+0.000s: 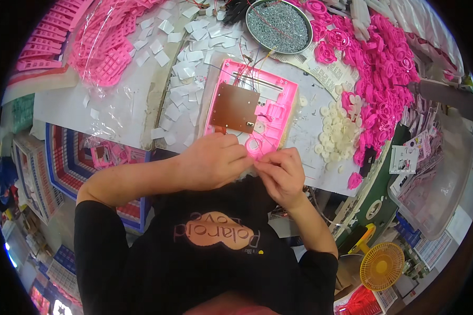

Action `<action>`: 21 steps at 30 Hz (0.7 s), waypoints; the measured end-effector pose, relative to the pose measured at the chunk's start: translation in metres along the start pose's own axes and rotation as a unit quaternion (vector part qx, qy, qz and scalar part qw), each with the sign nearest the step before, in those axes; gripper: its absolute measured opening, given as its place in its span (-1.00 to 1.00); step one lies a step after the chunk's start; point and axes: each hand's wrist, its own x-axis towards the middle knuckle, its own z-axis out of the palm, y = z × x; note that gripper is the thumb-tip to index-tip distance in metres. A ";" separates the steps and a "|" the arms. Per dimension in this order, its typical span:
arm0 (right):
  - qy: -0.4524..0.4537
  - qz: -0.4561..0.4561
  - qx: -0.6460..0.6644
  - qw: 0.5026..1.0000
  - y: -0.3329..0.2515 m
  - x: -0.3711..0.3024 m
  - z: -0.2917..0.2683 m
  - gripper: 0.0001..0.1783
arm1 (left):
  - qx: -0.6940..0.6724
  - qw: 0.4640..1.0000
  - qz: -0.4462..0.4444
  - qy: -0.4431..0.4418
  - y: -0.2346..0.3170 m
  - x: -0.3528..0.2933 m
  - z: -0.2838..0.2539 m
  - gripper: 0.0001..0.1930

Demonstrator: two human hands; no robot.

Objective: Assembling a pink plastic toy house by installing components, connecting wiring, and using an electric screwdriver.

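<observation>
In front of me on the table lies a pink plastic casing [213, 104], with a brown circuit board [237, 106] in its left part. Thin red and dark wires [245, 73] come off the far side of the board. A round pink ring [253, 145] sits at the casing's near right corner. My left hand [219, 161] is closed at the near edge, fingers curled beside the ring. Thumb and forefinger of my right hand [283, 176] pinch together at that same corner. What either hand holds is too small or hidden to make out.
A metal bowl of screws [278, 27] stands behind the casing. White square pieces [186, 69] are scattered to the left. White round parts [335, 131] and a heap of pink parts [383, 73] lie right. Pink grids [102, 47] are far left; a yellow fan [382, 266] stands lower right.
</observation>
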 end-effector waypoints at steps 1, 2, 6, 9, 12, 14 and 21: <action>-0.002 0.004 0.004 1.000 0.001 0.002 -0.002 -0.69 | -0.003 1.000 -0.001 0.000 0.000 0.000 0.000 -0.67; -0.007 -0.003 -0.028 1.000 -0.001 0.001 -0.005 -0.69 | -0.005 1.000 -0.003 0.000 0.001 -0.001 0.000 -0.67; -0.025 -0.021 -0.106 0.994 -0.007 -0.001 -0.015 -0.65 | -0.009 1.000 -0.005 0.009 -0.001 0.000 0.000 -0.66; -0.067 -0.035 -0.129 0.989 -0.017 0.012 -0.020 -0.64 | 0.000 1.000 -0.009 0.006 0.001 0.001 -0.001 -0.67; -0.151 -0.066 -0.138 0.977 -0.018 0.028 -0.028 -0.70 | 0.002 1.000 -0.005 0.004 0.000 0.002 -0.002 -0.68; -0.206 -0.083 -0.131 0.966 -0.014 0.038 -0.034 -0.72 | 0.000 1.000 -0.004 0.010 -0.001 0.000 -0.001 -0.68; -0.120 -0.118 -0.059 0.984 0.016 0.019 -0.018 -0.65 | -0.003 1.000 0.004 0.017 -0.004 -0.002 -0.001 -0.66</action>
